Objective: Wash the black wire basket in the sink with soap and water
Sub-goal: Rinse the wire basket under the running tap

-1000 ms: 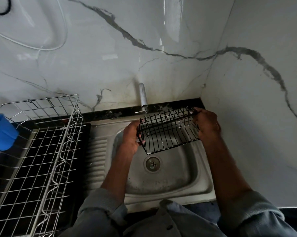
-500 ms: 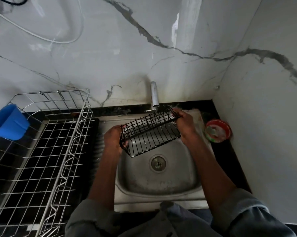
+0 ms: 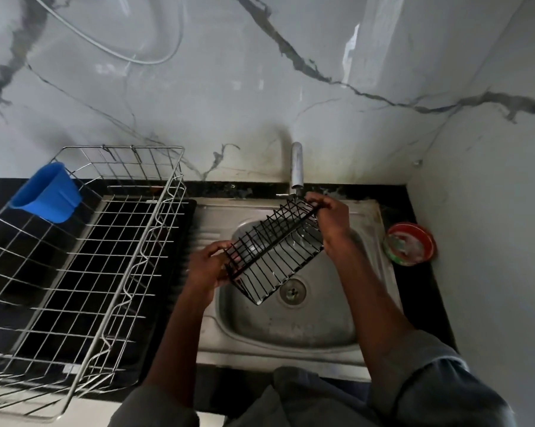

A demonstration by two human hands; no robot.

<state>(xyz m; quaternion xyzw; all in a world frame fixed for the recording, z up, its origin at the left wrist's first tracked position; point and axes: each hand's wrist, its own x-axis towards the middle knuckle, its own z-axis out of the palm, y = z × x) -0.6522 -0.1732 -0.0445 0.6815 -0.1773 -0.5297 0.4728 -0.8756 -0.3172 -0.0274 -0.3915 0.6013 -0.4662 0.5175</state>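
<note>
basket (image 3: 275, 251) tilted | long axis near-left to far-right | over sink (image 3: 290, 331)

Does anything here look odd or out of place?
Mainly the blue cup: it hangs tilted at the far left corner of the big wire rack rather than standing upright. The wall behind the tap is smudged dark.

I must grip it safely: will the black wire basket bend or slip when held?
The black wire basket probably stays stiff: held only at its ends, it shows no sag. Open wire suggests it is light. White droplets on the wires hint it may be slippery.
</note>
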